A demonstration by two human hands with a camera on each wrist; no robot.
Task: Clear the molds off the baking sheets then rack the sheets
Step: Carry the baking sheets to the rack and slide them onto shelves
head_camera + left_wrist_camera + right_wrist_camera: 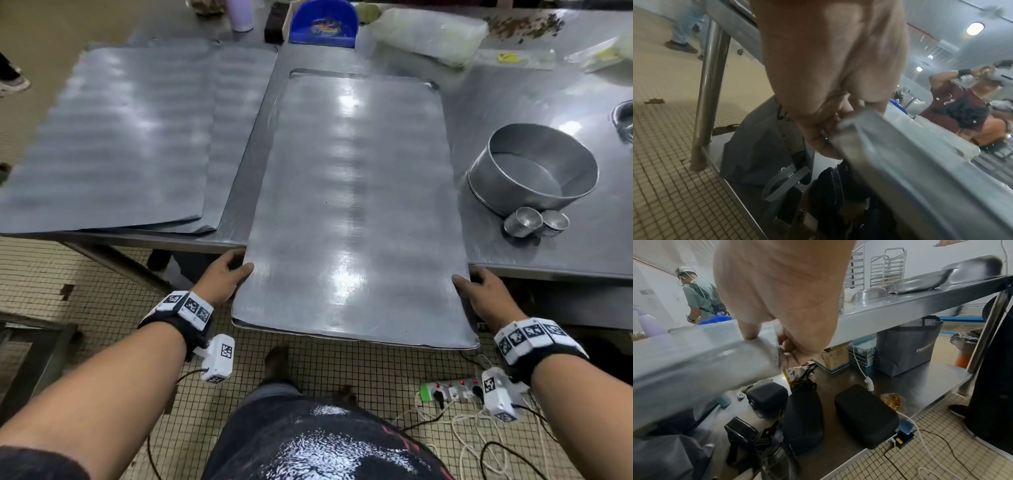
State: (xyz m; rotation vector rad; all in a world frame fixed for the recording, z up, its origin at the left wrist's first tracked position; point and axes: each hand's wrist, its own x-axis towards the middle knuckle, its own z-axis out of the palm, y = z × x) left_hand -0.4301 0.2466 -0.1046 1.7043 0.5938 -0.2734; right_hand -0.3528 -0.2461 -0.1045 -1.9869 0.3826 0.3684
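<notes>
Gripping the near end of a long rectangular grey metal baking sheet [352, 212], the left hand [222, 277] and the right hand [486, 294] hold its two long edges, thumbs on top and fingers curled beneath; the sheet's far part lies on the steel worktable [513, 102] while its near end juts past the table edge over the tiled floor [102, 291]; its surface carries no molds. From the head view, two more flat grey sheets [113, 137] lie overlapped at the table's left, and a round metal cake tin [534, 164] stands to the right with two small metal cup molds [536, 222] touching each other just in front of it; a blue plastic scoop [323, 22] sits at the far side. Only the left wrist view shows the fingers [824, 142] wrapped under the sheet's rim [890, 154]; only the right wrist view shows the lower shelf [900, 381] holding black cases [865, 415] and a grey bag [906, 347], plus tall wire racks [885, 267] against the wall.
</notes>
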